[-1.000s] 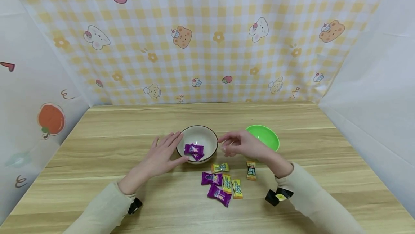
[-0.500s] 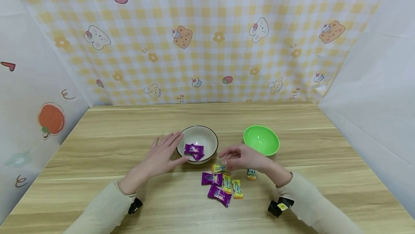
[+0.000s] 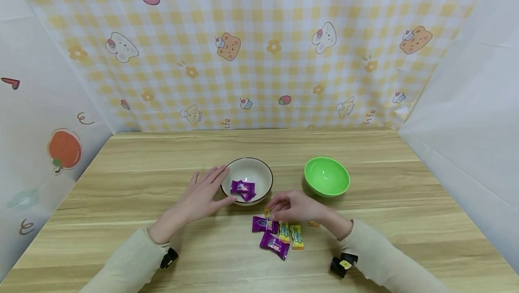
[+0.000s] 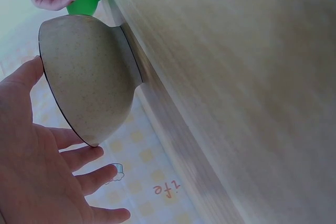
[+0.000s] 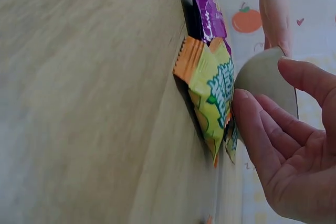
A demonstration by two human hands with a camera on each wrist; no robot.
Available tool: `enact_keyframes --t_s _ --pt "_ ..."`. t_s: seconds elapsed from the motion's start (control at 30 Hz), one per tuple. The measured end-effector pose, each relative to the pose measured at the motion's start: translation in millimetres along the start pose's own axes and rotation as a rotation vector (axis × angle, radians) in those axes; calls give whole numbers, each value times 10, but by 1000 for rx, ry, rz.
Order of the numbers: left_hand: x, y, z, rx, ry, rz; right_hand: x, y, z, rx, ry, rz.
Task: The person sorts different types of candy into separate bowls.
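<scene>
In the head view, a cream bowl [image 3: 261, 171] with a dark rim holds purple-wrapped candies [image 3: 243, 188]. My left hand [image 3: 202, 196] touches the bowl's rim with spread, fairly straight fingers; the left wrist view shows the thumb and a fingertip against the bowl [image 4: 86, 72]. My right hand [image 3: 298, 205] hovers low over the loose candies, partly covering a yellow candy [image 3: 267, 212]. A purple candy [image 3: 265, 224] lies just below its fingertips. From the right wrist, the thumb and index finger of my right hand [image 5: 294, 140] stand apart, with nothing visibly held, near a yellow candy [image 5: 212, 90].
A green bowl [image 3: 326, 178] stands right of the cream bowl. Nearer me lie another purple candy [image 3: 274, 245] and two yellow candies, one upright-lying yellow candy [image 3: 297, 237] at the right. An orange wrapper end [image 3: 314, 224] peeks out under my right wrist. A checked curtain [image 3: 259, 81] hangs behind the table.
My right hand has moved from beside the green bowl toward me and slightly left, down over the loose candies. My left hand stays at the cream bowl's rim.
</scene>
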State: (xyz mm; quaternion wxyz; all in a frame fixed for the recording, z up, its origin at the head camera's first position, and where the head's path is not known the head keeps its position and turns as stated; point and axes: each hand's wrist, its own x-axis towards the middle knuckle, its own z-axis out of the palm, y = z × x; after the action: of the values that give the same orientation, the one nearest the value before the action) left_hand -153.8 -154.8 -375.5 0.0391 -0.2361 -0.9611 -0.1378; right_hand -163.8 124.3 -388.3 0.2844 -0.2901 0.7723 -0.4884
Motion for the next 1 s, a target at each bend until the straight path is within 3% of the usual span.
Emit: enact_keyframes --t_s 1.0 --pt "0 10 -2 3 13 8 121 -46 149 -133 -23 -103"
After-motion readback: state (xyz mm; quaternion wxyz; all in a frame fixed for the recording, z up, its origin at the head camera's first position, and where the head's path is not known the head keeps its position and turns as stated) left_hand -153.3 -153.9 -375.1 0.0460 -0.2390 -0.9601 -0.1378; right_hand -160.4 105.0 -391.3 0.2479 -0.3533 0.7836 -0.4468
